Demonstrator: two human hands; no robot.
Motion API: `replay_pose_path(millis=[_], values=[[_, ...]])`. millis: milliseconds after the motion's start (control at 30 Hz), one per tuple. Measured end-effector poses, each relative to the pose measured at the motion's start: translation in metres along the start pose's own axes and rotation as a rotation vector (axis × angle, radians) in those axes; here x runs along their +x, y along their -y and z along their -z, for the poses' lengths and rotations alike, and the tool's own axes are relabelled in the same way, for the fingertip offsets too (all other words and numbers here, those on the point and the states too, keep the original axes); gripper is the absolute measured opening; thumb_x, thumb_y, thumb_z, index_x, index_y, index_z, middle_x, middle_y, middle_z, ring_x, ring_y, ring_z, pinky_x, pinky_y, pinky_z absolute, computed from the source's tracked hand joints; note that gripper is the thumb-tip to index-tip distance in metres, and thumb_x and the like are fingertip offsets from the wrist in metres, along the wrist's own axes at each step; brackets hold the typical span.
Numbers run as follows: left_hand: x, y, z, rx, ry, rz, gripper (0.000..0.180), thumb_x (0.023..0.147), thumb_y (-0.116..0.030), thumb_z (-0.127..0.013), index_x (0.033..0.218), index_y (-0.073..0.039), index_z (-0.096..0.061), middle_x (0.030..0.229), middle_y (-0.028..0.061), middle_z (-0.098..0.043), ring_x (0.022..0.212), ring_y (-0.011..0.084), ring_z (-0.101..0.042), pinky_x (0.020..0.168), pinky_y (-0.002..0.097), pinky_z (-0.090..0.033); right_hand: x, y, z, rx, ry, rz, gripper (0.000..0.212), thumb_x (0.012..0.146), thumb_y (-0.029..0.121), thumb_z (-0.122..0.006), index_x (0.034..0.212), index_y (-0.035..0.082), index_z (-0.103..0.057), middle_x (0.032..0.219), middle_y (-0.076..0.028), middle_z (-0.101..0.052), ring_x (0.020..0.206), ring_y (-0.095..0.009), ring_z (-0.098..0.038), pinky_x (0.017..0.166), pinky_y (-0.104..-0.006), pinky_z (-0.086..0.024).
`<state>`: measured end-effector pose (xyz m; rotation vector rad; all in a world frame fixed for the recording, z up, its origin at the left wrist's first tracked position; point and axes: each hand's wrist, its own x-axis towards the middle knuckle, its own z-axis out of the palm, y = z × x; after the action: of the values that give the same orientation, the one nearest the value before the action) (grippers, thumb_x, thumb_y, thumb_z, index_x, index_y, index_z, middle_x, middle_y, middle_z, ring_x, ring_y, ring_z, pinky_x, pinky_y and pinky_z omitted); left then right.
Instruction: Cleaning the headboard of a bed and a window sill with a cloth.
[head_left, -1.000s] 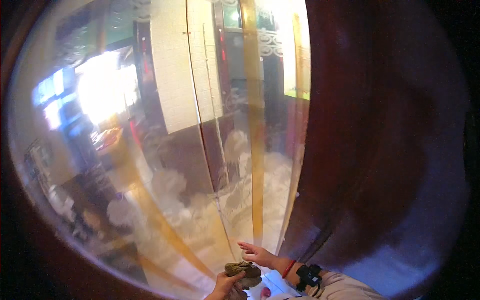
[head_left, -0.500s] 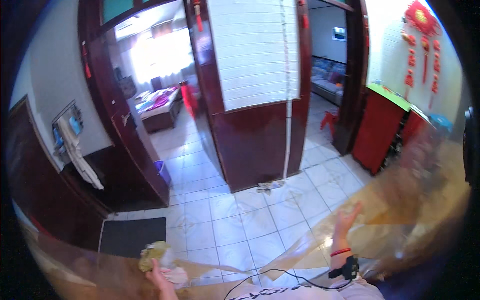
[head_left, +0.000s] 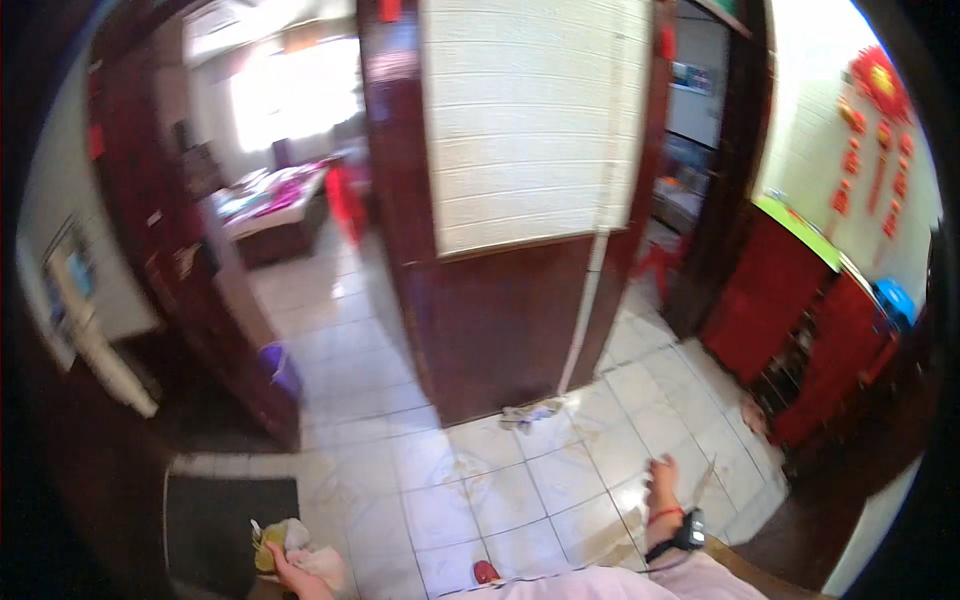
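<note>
Hands of one person, bare and well apart, reach in from the lower edge of a tiled hallway seen from above. The left hand [head_left: 288, 572], at lower left, clasps a soft bundle [head_left: 267, 553] that looks like crumpled cloth, yellowish green with whitish and pale pink parts; the outline is blurred. From this viewpoint, the bundle overlaps the near right corner of a dark mat [head_left: 215, 515] on the floor. The right hand [head_left: 660, 484], right of centre, points upward with its fingers loosely spread and slightly bent. Its wrist wears a red bracelet [head_left: 665, 515] and, below that, a black strapped device [head_left: 682, 535]. Just right of this hand is a thin, pale sliver [head_left: 706, 482]; whether they touch cannot be told.

Pale pink clothing [head_left: 600, 586] fills the bottom edge, and a small red rounded shape [head_left: 486, 571] shows on the pale tiles [head_left: 500, 500] between the hands. Ahead, a greyish rag [head_left: 530, 413] lies at the foot of a wall, dark red below and white above. Left of it, a doorway shows a purple bin [head_left: 283, 370] and, farther back, a bed [head_left: 272, 225]. To the right stand a red cabinet [head_left: 750, 290] with a lime-green top and, above it, a red hanging ornament [head_left: 880, 85].
</note>
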<state>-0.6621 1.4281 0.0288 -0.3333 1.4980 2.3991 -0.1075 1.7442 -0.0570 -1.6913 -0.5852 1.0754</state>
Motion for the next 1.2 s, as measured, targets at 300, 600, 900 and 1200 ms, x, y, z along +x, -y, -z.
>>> replay_pose_path(millis=[300, 600, 900, 1200], values=[[-0.089, 0.036, -0.212, 0.502, 0.862, 0.615, 0.048, 0.086, -0.04, -0.043, 0.118, -0.004, -0.044, 0.104, 0.0084, -0.055, 0.091, 0.0207, -0.056, 0.073, 0.0343, -0.049, -0.083, 0.082, -0.21, -0.153, 1.1, -0.037, 0.078, 0.078, 0.036, -0.061, 0.138, 0.023, -0.013, 0.138, -0.009, -0.023, 0.117, -0.026, -0.037, 0.088, -0.0402, -0.039], [0.015, 0.095, -0.27, 0.669, 0.922, 0.55, 0.049, 0.085, -0.034, -0.049, 0.122, -0.004, -0.04, 0.11, 0.0092, -0.053, 0.099, 0.0216, -0.053, 0.079, 0.0369, -0.047, -0.139, 0.097, -0.367, -0.202, 1.778, -0.057, 0.049, 0.075, 0.029, -0.066, 0.117, 0.008, -0.05, 0.102, 0.001, -0.057, 0.094, -0.011, -0.048, 0.084, -0.0263, -0.037], [0.05, 0.066, -0.37, 0.111, 0.825, 0.569, 0.058, 0.078, -0.03, -0.059, 0.124, -0.003, -0.035, 0.112, 0.0146, -0.05, 0.098, 0.0281, -0.054, 0.084, 0.042, -0.045, -0.056, 0.168, -0.388, 0.519, 1.359, -0.556, 0.072, 0.078, 0.062, -0.038, 0.127, 0.009, -0.036, 0.126, -0.007, -0.043, 0.116, -0.022, -0.041, 0.098, -0.0379, -0.031], [0.127, 0.033, -0.373, -0.011, 0.989, 0.677, 0.067, 0.07, -0.013, -0.063, 0.128, -0.004, -0.03, 0.113, 0.0157, -0.049, 0.099, 0.0291, -0.054, 0.086, 0.04, -0.044, -0.079, 0.166, -0.456, -0.099, 1.282, -0.27, 0.061, 0.084, 0.047, -0.047, 0.12, -0.001, -0.042, 0.115, -0.009, -0.051, 0.106, -0.019, -0.048, 0.091, -0.0324, -0.037]])
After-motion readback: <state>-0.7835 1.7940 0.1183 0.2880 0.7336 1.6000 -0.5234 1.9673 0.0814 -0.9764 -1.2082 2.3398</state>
